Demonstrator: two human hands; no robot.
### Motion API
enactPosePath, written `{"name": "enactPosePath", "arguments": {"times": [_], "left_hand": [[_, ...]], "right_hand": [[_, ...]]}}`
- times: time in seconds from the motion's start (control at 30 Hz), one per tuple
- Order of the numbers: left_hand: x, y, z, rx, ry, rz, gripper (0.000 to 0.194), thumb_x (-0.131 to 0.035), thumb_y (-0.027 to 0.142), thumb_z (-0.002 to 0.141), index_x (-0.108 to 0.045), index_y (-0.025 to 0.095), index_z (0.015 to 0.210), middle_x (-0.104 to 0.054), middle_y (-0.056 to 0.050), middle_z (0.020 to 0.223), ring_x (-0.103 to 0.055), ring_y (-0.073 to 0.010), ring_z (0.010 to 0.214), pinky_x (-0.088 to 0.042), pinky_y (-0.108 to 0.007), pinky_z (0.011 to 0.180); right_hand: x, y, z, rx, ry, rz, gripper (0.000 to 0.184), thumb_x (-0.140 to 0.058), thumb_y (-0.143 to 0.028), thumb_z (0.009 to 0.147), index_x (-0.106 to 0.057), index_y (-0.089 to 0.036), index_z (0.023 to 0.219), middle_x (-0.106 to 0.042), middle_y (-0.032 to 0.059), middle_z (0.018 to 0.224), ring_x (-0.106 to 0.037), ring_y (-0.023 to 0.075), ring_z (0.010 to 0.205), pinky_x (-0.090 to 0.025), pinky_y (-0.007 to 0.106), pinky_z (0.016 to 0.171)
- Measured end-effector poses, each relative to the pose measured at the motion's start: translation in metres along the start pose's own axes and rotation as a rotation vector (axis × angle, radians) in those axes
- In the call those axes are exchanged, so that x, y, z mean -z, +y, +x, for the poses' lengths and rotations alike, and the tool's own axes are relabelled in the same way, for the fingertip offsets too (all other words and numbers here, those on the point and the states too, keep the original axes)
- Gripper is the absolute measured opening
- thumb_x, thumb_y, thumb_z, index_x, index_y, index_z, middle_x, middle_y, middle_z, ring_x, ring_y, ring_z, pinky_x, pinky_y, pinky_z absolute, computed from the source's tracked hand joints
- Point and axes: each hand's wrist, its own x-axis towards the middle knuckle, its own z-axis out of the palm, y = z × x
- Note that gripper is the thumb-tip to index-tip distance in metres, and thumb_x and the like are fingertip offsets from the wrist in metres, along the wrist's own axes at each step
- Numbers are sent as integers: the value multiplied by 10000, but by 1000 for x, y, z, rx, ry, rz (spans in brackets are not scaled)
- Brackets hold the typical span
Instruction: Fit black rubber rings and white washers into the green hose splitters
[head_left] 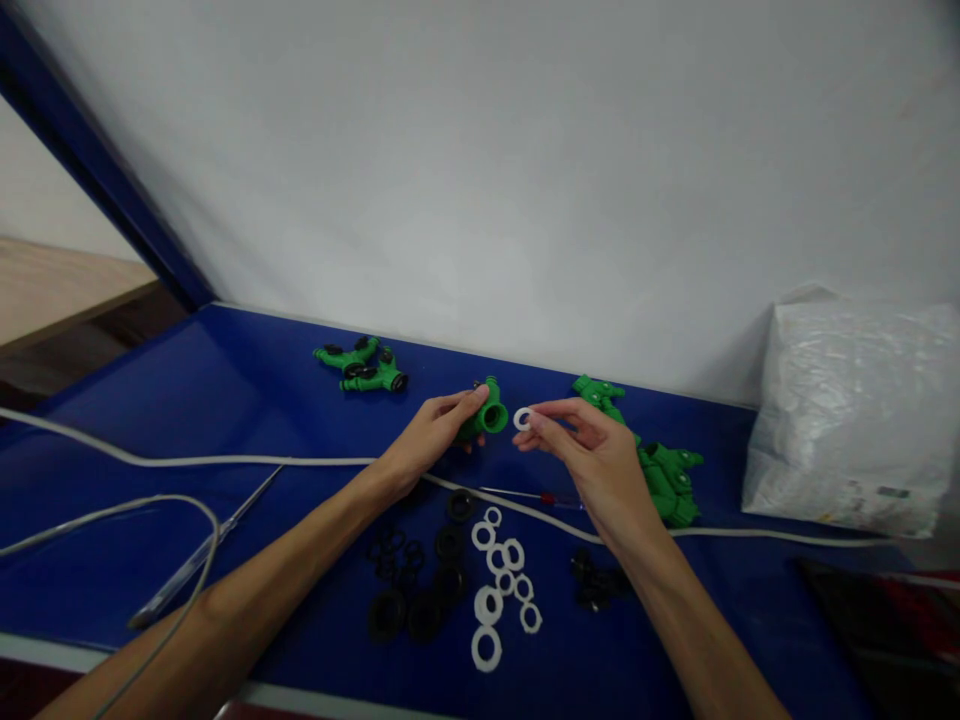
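My left hand [431, 435] is closed round a green plastic fitting [489, 413], its open end turned to the right. My right hand [592, 450] pinches a small white ring [522, 419] between thumb and fingertips, just right of that open end and a little apart from it. Below the hands, on the blue table [225, 400], lie several white rings [499, 580] and several black rings [420, 590]. A small heap of black parts [592, 580] sits under my right forearm.
Two green fittings [364, 368] lie at the back left, more green fittings [660, 460] behind my right hand. A white cable [225, 462] crosses the table; a thin metal tool [202, 555] lies left. A white plastic bag [847, 420] stands at the right by the wall.
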Motion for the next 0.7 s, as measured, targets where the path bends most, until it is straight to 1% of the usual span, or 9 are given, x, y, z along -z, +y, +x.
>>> {"name": "enactPosePath", "arguments": {"times": [0.07,0.13,0.23,0.33,0.47,0.57,0.7], "left_hand": [[-2,0,-1,4,-45,54,530,-579,663,866,-690,145,875,-631,-16,733,-543,-129,658,-428,-251,636],[-4,1,-2,-1,-81,98,528,-581,658,868,-695,144,904,-629,-12,751,-546,-131,671,-428,-257,651],[-5,3,-4,-16,-101,124,523,-576,650,873,-702,147,931,-620,-3,762,-545,-133,690,-427,-264,676],[-4,5,-4,-27,-110,143,518,-564,646,880,-697,148,924,-608,-1,744,-541,-142,700,-423,-269,683],[-5,5,-6,-21,-151,130,505,-547,632,897,-689,151,960,-614,-7,775,-534,-143,713,-421,-270,689],[-5,4,-8,-36,-175,108,478,-553,614,904,-685,160,976,-606,0,787,-523,-136,716,-413,-263,688],[-5,6,-9,-45,-155,88,420,-587,581,892,-675,176,966,-582,14,776,-507,-135,701,-399,-261,669]], "right_hand": [[-1,5,1,-21,1,10,192,-783,-343,819,-716,-176,885,-771,45,756,-734,182,699,-588,334,738],[-3,9,-1,-40,-39,4,202,-778,-354,825,-710,-173,884,-763,40,738,-729,175,687,-585,320,724],[-8,9,-4,-41,-76,-9,217,-777,-370,826,-695,-175,875,-735,20,699,-704,157,641,-572,294,670],[-11,7,-6,-30,-62,-14,217,-791,-360,809,-678,-181,854,-699,-5,680,-675,138,607,-558,270,626],[-11,5,-5,-35,-60,-30,223,-801,-336,793,-671,-191,900,-688,-13,764,-677,126,631,-559,257,628],[-12,7,-5,-40,-56,-38,238,-781,-351,810,-658,-197,944,-682,-13,810,-681,126,632,-564,262,621],[-15,6,-7,-77,-43,-29,319,-756,-406,832,-611,-206,1034,-700,2,867,-701,144,660,-582,285,652]]}}
